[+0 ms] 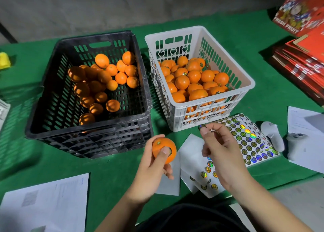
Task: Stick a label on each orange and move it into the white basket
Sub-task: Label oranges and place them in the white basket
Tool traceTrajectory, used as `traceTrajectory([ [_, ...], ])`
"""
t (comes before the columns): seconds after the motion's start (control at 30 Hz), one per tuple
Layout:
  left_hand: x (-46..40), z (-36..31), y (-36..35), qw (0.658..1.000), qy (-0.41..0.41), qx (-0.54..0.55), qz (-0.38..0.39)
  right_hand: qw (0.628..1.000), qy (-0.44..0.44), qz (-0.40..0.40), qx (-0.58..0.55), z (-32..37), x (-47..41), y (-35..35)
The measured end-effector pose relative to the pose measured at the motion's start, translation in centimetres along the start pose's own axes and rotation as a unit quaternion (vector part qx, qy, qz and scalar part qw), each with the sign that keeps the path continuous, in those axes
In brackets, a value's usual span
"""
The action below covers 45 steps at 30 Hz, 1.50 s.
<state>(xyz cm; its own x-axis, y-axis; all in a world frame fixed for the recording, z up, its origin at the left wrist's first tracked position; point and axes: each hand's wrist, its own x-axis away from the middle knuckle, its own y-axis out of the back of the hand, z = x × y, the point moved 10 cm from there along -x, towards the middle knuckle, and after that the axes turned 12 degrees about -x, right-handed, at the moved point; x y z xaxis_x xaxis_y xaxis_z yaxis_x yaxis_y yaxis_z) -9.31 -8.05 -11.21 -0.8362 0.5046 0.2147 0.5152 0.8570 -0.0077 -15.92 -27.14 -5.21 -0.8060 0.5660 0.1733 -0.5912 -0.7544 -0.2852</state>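
Note:
My left hand [152, 168] grips an orange [160, 146] in front of the crates, with its thumb pressing a round label [169, 151] onto the peel. My right hand [219, 153] hovers beside it with curled fingers and pinches another small label [202, 126] at its fingertips. The white basket [249, 86] at the centre right holds many oranges, some showing labels. On its left, the black crate [57, 95] holds several oranges [105, 77]. Label sheets [249, 137] lie under and to the right of my right hand.
A green cloth [108, 165] covers the table. White papers lie at the bottom left [45, 202] and the right [305, 137]. A white device [272, 135] sits beside the label sheets. Stacked red cartons [305, 56] fill the far right, and a yellow object [4, 60] sits at the far left.

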Motion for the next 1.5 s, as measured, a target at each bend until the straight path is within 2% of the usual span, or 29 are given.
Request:
traceTrajectory([
  [0.1, 0.3, -0.9, -1.0, 1.000, -0.013, -0.002, 0.017, 0.995, -0.034, 0.080, 0.046, -1.9, 1.1, -2.5],
  [0.2, 0.7, -2.4, -2.8, 0.997, -0.050, 0.013, 0.058, 0.985, -0.067, 0.160, 0.002, -3.5, 2.1, -5.0],
  [0.27, 1.0, -3.1, -3.5, 0.995, -0.066, 0.031, 0.074, 0.979, -0.059, 0.194, -0.027, -2.8, 2.2, -5.7],
  [0.33, 1.0, -3.5, -3.7, 0.993, -0.075, 0.047, 0.079, 0.979, -0.044, 0.199, -0.031, -1.9, 2.1, -5.7],
  [0.43, 0.8, -3.8, -3.8, 0.991, -0.082, 0.053, 0.091, 0.985, -0.038, 0.164, -0.041, -2.0, 1.9, -5.2],
  [0.57, 1.0, -2.7, -4.5, 0.992, -0.048, 0.079, 0.084, 0.988, -0.049, 0.139, -0.037, -3.0, 2.5, -5.0],
  [0.7, 1.0, -1.9, -5.1, 0.983, -0.006, 0.171, 0.072, 0.986, -0.058, 0.157, -0.015, -4.0, 2.5, -5.2],
  [0.77, 0.8, -1.4, -4.8, 0.985, 0.006, 0.163, 0.059, 0.982, -0.061, 0.178, -0.025, -4.2, 2.4, -5.5],
  [0.9, 0.5, -1.4, -4.0, 0.998, 0.000, 0.063, 0.020, 0.982, -0.043, 0.185, -0.015, -3.4, 2.0, -5.9],
  [0.97, 0.3, -3.1, -2.9, 0.999, -0.032, -0.035, -0.006, 0.984, -0.009, 0.176, 0.003, -2.0, 0.8, -6.1],
  [1.03, 0.2, -5.7, -0.7, 0.983, -0.078, -0.159, -0.055, 0.986, 0.019, 0.159, 0.043, -0.3, -1.5, -6.0],
  [1.1, 0.2, -9.1, 2.2, 0.946, -0.148, -0.260, -0.127, 0.985, 0.045, 0.129, 0.102, 1.8, -5.2, -5.6],
  [1.17, 0.4, -13.0, 5.1, 0.873, -0.230, -0.378, -0.206, 0.979, 0.083, 0.099, 0.159, 4.4, -9.4, -5.1],
  [1.23, -0.4, -15.3, 7.9, 0.813, -0.264, -0.449, -0.259, 0.968, 0.122, 0.067, 0.208, 6.9, -13.7, -4.3],
  [1.27, -1.3, -15.8, 9.0, 0.808, -0.256, -0.458, -0.266, 0.964, 0.130, 0.049, 0.229, 7.8, -15.7, -3.7],
  [1.37, -5.2, -14.4, 11.1, 0.851, -0.165, -0.444, -0.227, 0.952, 0.126, 0.026, 0.277, 8.1, -20.3, -2.2],
  [1.43, -6.6, -13.3, 11.6, 0.843, -0.109, -0.478, -0.222, 0.925, 0.102, 0.019, 0.364, 6.8, -22.1, -1.2],
  [1.5, -7.3, -12.8, 11.3, 0.822, -0.101, -0.514, -0.223, 0.901, 0.080, -0.002, 0.427, 5.4, -22.9, -0.5],
])
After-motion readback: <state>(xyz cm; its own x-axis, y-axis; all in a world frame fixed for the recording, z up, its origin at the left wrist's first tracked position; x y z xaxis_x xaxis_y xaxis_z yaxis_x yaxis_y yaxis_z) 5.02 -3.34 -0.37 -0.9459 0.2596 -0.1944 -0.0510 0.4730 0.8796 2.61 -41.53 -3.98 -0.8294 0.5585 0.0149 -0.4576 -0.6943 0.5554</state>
